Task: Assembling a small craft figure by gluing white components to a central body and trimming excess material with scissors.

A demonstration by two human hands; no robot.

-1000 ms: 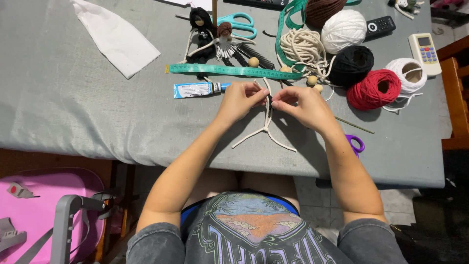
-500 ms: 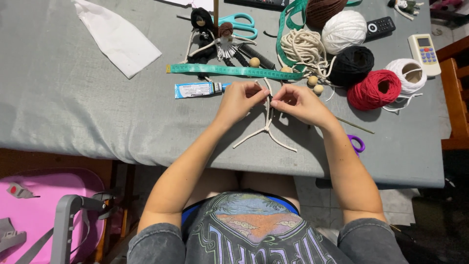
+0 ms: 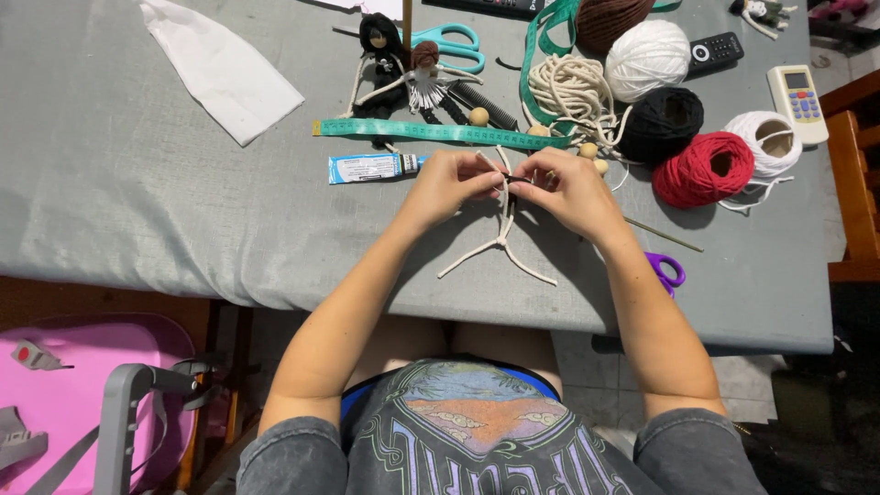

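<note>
Pinching with both hands, I work on a small figure of white cord (image 3: 500, 240) that lies on the grey worktop (image 3: 137, 202) in front of me. My left hand (image 3: 446, 186) has its grip closed tight, thumb and forefinger pressed together on the upper part of the cord. My right hand (image 3: 570, 191) is closed the same way just beside it, fingertips nearly touching those of the left, and between the two grips a short dark thread or thin piece shows; I cannot tell exactly what it is. Below my hands the cord runs down in one strand and then splits into two legs that splay out left and right on the worktop.

Just beyond my hands lies a green measuring tape (image 3: 440, 133), stretched flat from left to right. A small glue tube (image 3: 371, 168) lies near my left hand, below the tape. Farther back are two little yarn dolls (image 3: 403, 69) and teal scissors (image 3: 454, 41). To the right stand balls of yarn: white (image 3: 647, 60), black (image 3: 662, 124) and red (image 3: 704, 170), with a loose coil of cream rope (image 3: 573, 92) beside them. Purple scissors (image 3: 665, 270) lie near my right forearm.
</note>
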